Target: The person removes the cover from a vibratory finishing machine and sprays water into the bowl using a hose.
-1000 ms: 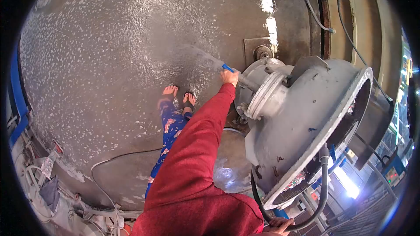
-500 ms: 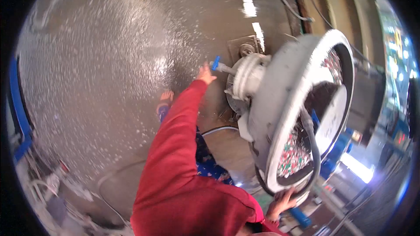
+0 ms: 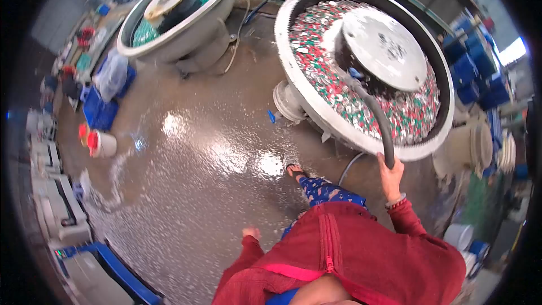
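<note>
Fingers wrapped round a grey hose (image 3: 379, 114), my right hand (image 3: 390, 179) is just outside the near rim of a large round white tub (image 3: 296, 56). From there the hose runs over the rim toward the tub's hub. Many small red, green and white pieces (image 3: 316, 36) fill the tub around a raised centre with a round pale lid (image 3: 384, 48). My left hand (image 3: 252, 232) hangs low over the wet floor, apart from everything, its fingers loosely apart and holding nothing. Below the tub's left side is a blue valve handle (image 3: 271, 116).
A second round tub (image 3: 206, 25) with green contents stands at the upper left. Blue crates (image 3: 101, 107) and a white bucket with a red top (image 3: 103, 143) sit on the left. The floor (image 3: 186, 192) is wet and shiny. Pale barrels (image 3: 466, 146) stand at the right.
My left hand has drawn back from the blue valve handle to low near my body. My right hand still holds the hose at the rim. The view has swung, bringing the second tub into sight.
</note>
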The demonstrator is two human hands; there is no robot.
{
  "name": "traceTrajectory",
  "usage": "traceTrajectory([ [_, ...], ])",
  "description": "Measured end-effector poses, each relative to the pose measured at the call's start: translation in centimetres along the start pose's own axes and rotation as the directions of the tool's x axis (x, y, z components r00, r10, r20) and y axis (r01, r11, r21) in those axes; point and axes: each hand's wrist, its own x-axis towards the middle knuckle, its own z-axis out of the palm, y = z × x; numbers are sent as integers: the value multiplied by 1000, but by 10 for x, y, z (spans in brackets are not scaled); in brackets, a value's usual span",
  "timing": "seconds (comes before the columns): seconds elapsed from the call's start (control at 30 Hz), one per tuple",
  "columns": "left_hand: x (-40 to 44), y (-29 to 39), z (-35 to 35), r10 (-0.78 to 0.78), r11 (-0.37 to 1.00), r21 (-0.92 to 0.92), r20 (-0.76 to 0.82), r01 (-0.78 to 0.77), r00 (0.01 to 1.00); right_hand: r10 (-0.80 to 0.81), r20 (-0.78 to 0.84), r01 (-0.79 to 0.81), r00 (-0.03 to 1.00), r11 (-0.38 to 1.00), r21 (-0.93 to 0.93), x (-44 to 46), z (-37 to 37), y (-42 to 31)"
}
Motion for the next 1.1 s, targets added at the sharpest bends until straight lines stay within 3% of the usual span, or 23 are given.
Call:
traceTrajectory([
  [0.07, -7, -30, 5, 32, 998, 53, -12, -32, 999, -22, -5, 22, 1000, 999, 32, -24, -12, 5],
  [0.13, -17, -45, 20, 63, 998, 1, 133, -64, 989, -56, -30, 58, 998, 995, 80, -51, -24, 9],
  [0.2, 1, -63, 38, 184, 978, 31, 348, -207, 919, -113, -63, 118, 992, 990, 80, -80, -38, 27],
  [0.33, -102, -53, 98, 335, 902, 56, 533, -427, 777, -168, -166, 186, 972, 978, 94, -128, -61, 57],
  [0.43, -161, -53, 112, 308, 798, 167, 713, -580, 630, -141, -201, 175, 969, 972, 160, -154, -81, 64],
  [0.53, -164, -64, 110, 292, 759, 181, 764, -625, 575, -140, -264, 198, 954, 958, 208, -172, -96, 67],
  [0.67, -117, -91, 83, 383, 715, 234, 657, -659, 649, -109, -249, 160, 962, 968, 195, -176, -116, 73],
  [0.8, -37, -146, 12, 323, 805, 313, 481, -503, 815, -103, -275, 158, 956, 969, 190, -175, -129, 79],
  [0.9, -39, -174, -48, 367, 412, 679, 486, -607, 793, -80, -297, 135, 951, 976, 170, -170, -135, 87],
  [0.97, -17, -197, -81, 343, 164, 792, 513, -588, 787, -41, -294, 90, 955, 984, 156, -166, -144, 91],
  [1.1, 91, -241, -111, 303, -35, 836, 531, -548, 791, 17, -294, 41, 956, 981, 191, -157, -162, 108],
])
